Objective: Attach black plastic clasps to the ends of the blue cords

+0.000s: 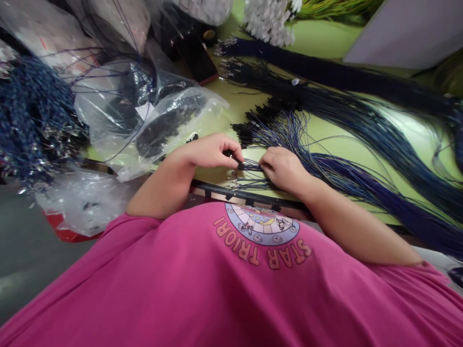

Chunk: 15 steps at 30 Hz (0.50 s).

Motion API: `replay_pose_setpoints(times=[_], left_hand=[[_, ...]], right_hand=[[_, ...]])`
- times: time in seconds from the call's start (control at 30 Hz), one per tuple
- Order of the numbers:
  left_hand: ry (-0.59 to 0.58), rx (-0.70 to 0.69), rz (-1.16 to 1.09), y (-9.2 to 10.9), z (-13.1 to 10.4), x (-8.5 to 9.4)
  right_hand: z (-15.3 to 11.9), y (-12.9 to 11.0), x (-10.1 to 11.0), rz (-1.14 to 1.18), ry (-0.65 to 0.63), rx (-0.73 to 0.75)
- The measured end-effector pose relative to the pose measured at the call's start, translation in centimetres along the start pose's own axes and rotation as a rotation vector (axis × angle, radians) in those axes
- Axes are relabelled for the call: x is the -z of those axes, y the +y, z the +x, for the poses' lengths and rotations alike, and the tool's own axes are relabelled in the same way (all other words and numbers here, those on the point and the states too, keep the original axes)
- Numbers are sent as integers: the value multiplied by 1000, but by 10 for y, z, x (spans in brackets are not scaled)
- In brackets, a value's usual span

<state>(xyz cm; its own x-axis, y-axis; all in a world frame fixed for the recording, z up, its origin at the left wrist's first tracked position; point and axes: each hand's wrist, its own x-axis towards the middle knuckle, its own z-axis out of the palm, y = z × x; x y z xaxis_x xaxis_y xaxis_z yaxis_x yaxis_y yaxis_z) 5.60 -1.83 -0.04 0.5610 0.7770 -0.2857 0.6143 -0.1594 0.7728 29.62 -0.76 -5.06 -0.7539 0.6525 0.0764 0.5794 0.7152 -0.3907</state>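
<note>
My left hand (216, 150) curls in from the left, thumb and forefinger closed on a small black connector (240, 166). Facing it, my right hand (282, 166) pinches dark wires (253, 166) a short way from that connector. Below the fingers, bare metal terminals (234, 183) tip several loose wires near the table's front edge. Just beyond both hands lies a bundle of blue wires (289, 132) with black connectors (249, 126) on their ends. The exact fit between wire and connector is too small to make out.
Two more dark wire bundles (325, 67) stretch across the green table (318, 41). A clear bag of black parts (166, 127) sits left of my hands, beside a phone (198, 58). A blue wire heap (32, 111) hangs at far left; white connectors (269, 19) lie at the back.
</note>
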Motion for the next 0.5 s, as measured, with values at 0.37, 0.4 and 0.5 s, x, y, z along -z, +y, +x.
replay_pose_setpoints(times=[0.37, 0.4, 0.5], left_hand=[[77, -16, -250, -3, 0, -1], [105, -10, -268, -3, 1, -2], [176, -9, -315, -3, 6, -9]], right_hand=[[-3, 4, 12, 298, 197, -192], [-4, 3, 12, 334, 221, -185], [-7, -3, 12, 416, 292, -123]])
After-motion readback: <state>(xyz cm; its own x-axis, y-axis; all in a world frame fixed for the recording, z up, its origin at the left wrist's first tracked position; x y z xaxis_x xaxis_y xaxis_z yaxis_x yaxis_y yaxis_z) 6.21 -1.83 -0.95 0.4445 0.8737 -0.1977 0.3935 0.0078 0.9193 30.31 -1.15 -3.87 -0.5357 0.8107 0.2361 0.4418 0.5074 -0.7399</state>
